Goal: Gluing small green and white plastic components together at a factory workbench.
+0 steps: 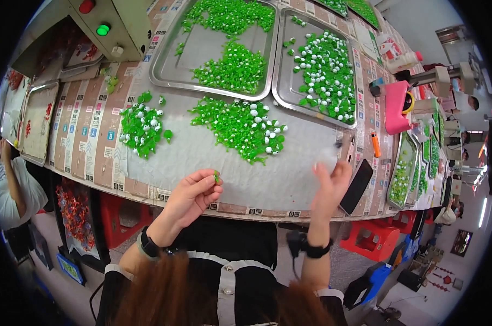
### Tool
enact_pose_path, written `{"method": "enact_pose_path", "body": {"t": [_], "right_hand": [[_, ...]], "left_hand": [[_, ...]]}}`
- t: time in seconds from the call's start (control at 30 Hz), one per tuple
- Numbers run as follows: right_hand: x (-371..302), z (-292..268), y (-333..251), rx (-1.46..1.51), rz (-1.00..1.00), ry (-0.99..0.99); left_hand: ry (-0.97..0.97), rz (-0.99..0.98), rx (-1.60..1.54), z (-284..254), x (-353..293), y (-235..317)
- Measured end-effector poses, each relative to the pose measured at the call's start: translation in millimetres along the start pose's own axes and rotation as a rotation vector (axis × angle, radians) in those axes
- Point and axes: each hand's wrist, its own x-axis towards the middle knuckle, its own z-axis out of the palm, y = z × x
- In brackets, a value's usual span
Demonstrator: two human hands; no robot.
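My left hand (194, 196) is closed in a pinch on a small green plastic piece (216, 176), held above the near edge of the table. To the right, beside a black phone (357, 187), my right hand (330, 187) is raised. Its fingers are smeared by motion, so whether it holds anything is unclear. In front of both hands lies a pile of small green plastic parts (232, 126), some with white eyeball-like beads. A smaller heap of green pieces with white eyeballs (141, 126) sits to its left.
Behind the piles stand two metal trays, the left tray (189, 60) and the right tray (289, 81), with green parts inside. A machine (118, 24) with red and green buttons occupies the far left. An orange marker-like item (375, 144) and a pink holder (396, 108) are at right.
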Motion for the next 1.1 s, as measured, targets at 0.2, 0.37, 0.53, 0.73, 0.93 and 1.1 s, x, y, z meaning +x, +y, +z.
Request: {"method": "enact_pose_path", "body": {"t": [0.2,0.37,0.53,0.73,0.93,1.1], "right_hand": [[70,-13,32,-0.268,-0.186,-0.045],[49,2,10,-0.858,-0.607,0.215],[11,9,-15,-0.805,-0.305,-0.475],[6,34,33,-0.783,-0.417,-0.576],[-1,28,27,-0.819,-0.463,-0.503],[-14,27,11,-0.652,-0.255,-0.484]], "left_hand": [[0.0,0.05,0.028,5,7,5],[-0.014,0.055,0.039,5,18,10],[-0.076,0.061,0.122,14,22,-5],[0.029,0.085,0.117,5,12,-4],[-0.059,0.006,0.174,16,7,-1],[0.005,0.04,0.161,4,8,-2]]}}
